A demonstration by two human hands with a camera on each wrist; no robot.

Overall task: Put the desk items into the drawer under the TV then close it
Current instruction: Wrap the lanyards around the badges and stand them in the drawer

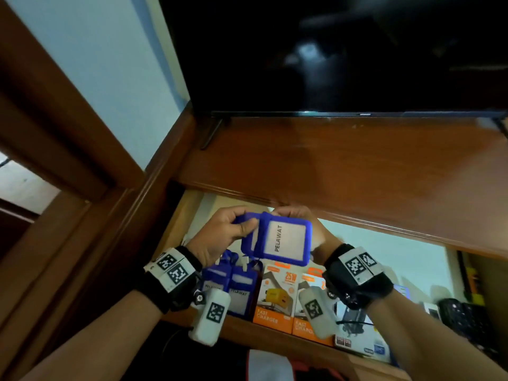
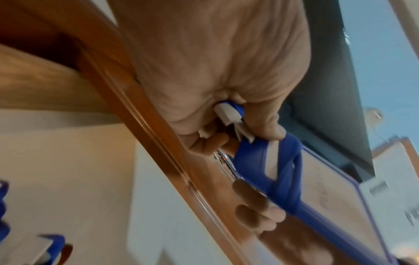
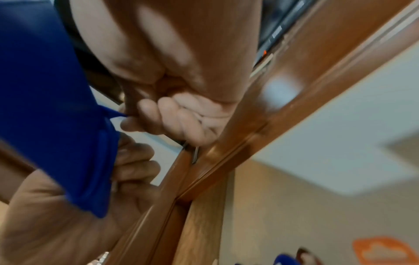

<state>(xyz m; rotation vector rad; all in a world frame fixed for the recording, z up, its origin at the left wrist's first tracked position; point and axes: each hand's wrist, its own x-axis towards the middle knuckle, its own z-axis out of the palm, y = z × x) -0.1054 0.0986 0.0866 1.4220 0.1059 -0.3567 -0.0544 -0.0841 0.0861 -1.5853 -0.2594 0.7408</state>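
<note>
Both hands hold a blue badge holder (image 1: pixel 284 239) with a white "PELAWAT" card above the open drawer (image 1: pixel 192 204), just in front of the wooden desk top. My left hand (image 1: pixel 222 232) grips its blue lanyard (image 2: pixel 281 172) and white clip (image 2: pixel 229 112) at the holder's left end. My right hand (image 1: pixel 308 224) pinches the holder's far right edge, and the blue holder (image 3: pixel 52 114) fills the left of the right wrist view. The black TV (image 1: pixel 343 50) stands on the desk top above.
In the drawer lie two more blue badge holders (image 1: pixel 236 287), two orange fast-charger boxes (image 1: pixel 277 298), a white box (image 1: pixel 357 336) and dark items (image 1: pixel 464 314) at the right. A white liner (image 1: pixel 384 257) covers the drawer floor behind them. A wooden door frame (image 1: pixel 63 133) stands at left.
</note>
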